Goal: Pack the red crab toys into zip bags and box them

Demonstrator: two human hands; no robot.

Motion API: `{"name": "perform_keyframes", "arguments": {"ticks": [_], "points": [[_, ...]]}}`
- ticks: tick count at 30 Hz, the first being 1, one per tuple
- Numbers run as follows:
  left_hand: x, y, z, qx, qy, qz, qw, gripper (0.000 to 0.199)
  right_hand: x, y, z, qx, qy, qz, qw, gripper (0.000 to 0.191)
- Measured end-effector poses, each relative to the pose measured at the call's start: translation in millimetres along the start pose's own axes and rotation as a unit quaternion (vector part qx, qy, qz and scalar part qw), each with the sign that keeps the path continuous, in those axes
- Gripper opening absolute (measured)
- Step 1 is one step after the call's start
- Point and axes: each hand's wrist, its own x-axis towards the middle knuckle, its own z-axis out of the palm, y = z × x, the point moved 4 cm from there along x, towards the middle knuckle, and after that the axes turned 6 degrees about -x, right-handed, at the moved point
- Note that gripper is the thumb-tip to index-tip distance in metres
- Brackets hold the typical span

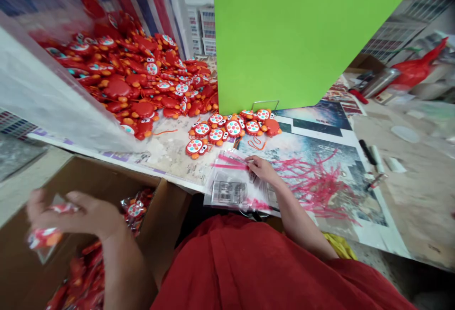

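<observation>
Over the cardboard box (121,172) at lower left, my left hand (78,217) is smeared by motion. Its fingers curl round a red and orange turtle-like toy (48,239) in a clear bag, which shows above and below the hand. On the table, my right hand (263,168) is closed, with its fingertips pinching the upper edge of a clear plastic bag (229,191) in a stack printed with black labels. Pink strips (227,162) lie at that stack. Just beyond is a group of loose turtle toys (233,128), white bellies with coloured dots facing up.
A large heap of the same toys (142,82) spills from a striped sack (138,2) at left. A green panel (284,35) stands behind. Pink strips (320,182) lie scattered at right, near a black-handled tool (367,151). Bagged toys (135,208) lie inside the box.
</observation>
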Motion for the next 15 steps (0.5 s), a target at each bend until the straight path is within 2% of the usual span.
{"name": "perform_keyframes", "arguments": {"ticks": [1,2,3,4,5,6,8,10,12,15], "points": [[-11.9,12.2,7.0,-0.016,0.044,0.075,0.996,0.036,0.3,-0.4,0.0,-0.004,0.001,0.001,1.000,0.026],[-27.1,24.7,22.5,-0.037,0.016,0.132,0.990,0.032,0.5,-0.7,0.0,-0.010,0.003,0.001,1.000,0.026],[-44.9,36.4,43.4,-0.064,-0.058,0.159,0.984,0.028,0.6,-1.2,0.0,-0.016,0.006,0.001,1.000,0.026],[-65.9,48.2,67.3,-0.087,-0.163,0.168,0.968,0.025,0.5,-1.7,0.0,-0.021,0.010,0.001,1.000,0.026],[-90.2,60.9,90.8,-0.106,-0.280,0.179,0.937,0.023,0.0,-2.3,0.0,-0.025,0.014,0.001,1.000,0.026],[-115.7,73.5,110.5,-0.117,-0.373,0.194,0.900,0.022,-0.7,-2.9,0.0,-0.029,0.018,0.000,0.999,0.026],[-162.5,93.8,138.4,-0.102,-0.493,0.225,0.834,0.022,-2.8,-4.2,0.0,-0.036,0.022,-0.002,0.999,0.026],[-196.3,105.2,154.0,-0.058,-0.545,0.252,0.798,0.021,-4.5,-6.3,-0.7,-0.047,0.023,-0.010,0.999,0.027],[-214.3,107.6,162.0,-0.016,-0.550,0.261,0.793,0.021,-3.4,-10.0,-2.8,-0.066,0.031,-0.020,0.997,0.028],[-222.6,103.0,167.5,0.009,-0.543,0.262,0.797,0.019,9.2,-23.7,-6.4,-0.092,0.053,-0.042,0.993,0.026]]}}
